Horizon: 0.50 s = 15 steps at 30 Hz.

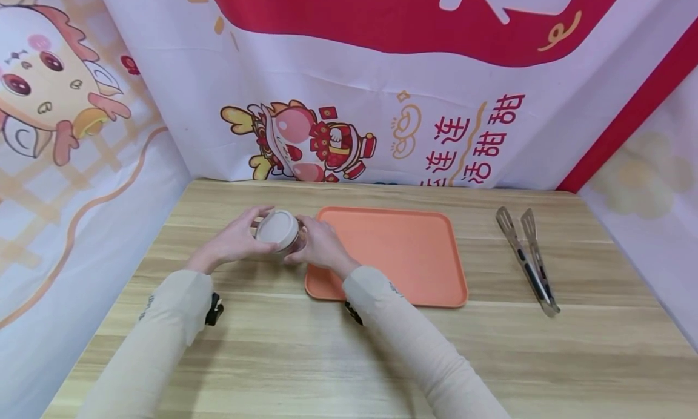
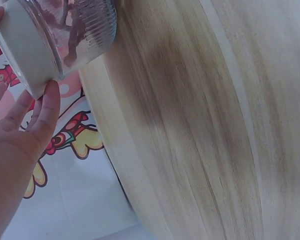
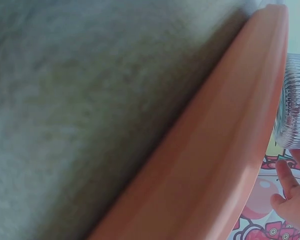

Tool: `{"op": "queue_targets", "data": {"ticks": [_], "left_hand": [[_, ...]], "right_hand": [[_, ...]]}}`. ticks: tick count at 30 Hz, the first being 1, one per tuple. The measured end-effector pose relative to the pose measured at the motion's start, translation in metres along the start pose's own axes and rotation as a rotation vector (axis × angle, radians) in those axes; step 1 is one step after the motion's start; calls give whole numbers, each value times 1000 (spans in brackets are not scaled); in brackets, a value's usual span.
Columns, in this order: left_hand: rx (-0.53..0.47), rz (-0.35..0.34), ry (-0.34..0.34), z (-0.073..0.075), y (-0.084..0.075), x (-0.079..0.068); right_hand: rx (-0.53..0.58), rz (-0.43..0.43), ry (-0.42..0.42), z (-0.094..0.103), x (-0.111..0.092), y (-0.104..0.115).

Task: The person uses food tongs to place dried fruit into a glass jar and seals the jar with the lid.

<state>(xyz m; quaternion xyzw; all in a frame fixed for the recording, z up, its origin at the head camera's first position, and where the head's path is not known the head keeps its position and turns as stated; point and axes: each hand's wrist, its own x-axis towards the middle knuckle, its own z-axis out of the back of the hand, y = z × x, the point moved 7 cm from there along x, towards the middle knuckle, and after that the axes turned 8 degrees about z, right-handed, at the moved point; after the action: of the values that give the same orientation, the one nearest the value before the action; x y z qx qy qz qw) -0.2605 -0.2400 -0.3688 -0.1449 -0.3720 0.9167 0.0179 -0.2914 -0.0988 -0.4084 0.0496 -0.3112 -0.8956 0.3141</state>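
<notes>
A clear ribbed jar (image 1: 297, 243) with a whitish round lid (image 1: 277, 228) is between both hands at the left of the tray. Reddish-brown pieces show through its wall in the left wrist view, where the jar (image 2: 92, 35) enters at the top. My left hand (image 1: 240, 238) grips the lid, fingertips and thumb on its rim. On the other side, my right hand (image 1: 323, 244) holds the jar's body, fingers and thumb spread around it. Only part of the right hand (image 3: 296, 200) appears in the right wrist view, beside the ribbed wall. Whether the jar's base touches the table cannot be told.
An orange tray (image 1: 403, 255) lies mid-table, partly under the right forearm. Metal tongs (image 1: 526, 264) with dark grips lie spread at the right on the wooden table (image 1: 305, 358). Printed cloth (image 1: 382, 134) hangs behind the table and at both sides.
</notes>
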Motion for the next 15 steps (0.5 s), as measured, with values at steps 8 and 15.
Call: {"op": "queue_targets", "data": {"ticks": [8,15], "left_hand": [[10,-6,-43,-2,-2,5],[12,-3,-59,-4,-3,8]], "right_hand": [[57,-76,-3,-1,-2,-5],[72,-71,-15,-2,-3,-9]]}}
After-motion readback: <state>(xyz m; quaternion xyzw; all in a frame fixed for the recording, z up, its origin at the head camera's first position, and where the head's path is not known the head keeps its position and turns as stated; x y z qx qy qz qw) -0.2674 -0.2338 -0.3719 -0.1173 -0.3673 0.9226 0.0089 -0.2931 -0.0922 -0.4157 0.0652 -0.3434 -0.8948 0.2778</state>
